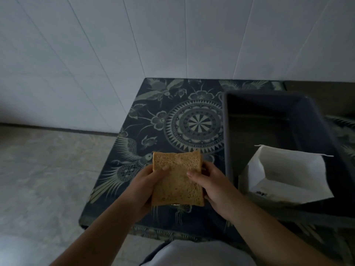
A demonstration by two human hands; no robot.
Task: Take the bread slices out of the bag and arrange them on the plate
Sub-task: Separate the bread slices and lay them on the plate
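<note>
Here, working left to right. My left hand (148, 181) grips the left edge of the brown bread slices (177, 179), thumb lying across the top face. My right hand (206, 181) does the same on the right edge, so both hands are closed on the bread. It hangs just above the patterned counter (172, 116), near its front edge. I cannot tell if this is one slice or a thin stack; a faint pale glint shows under the near edge, too small to identify. No plate is clearly visible.

Handling judgement: light, soft, easily dented or torn. Best held by the crust edges with flat fingers, little squeeze, supported from below when lowering.

To the right sits a dark rectangular bin (269, 112); its far half looks bare. In its near end stands a white paper bag (288, 175), mouth open toward me. I see no slices in its visible interior, though the bottom is hidden.
</note>
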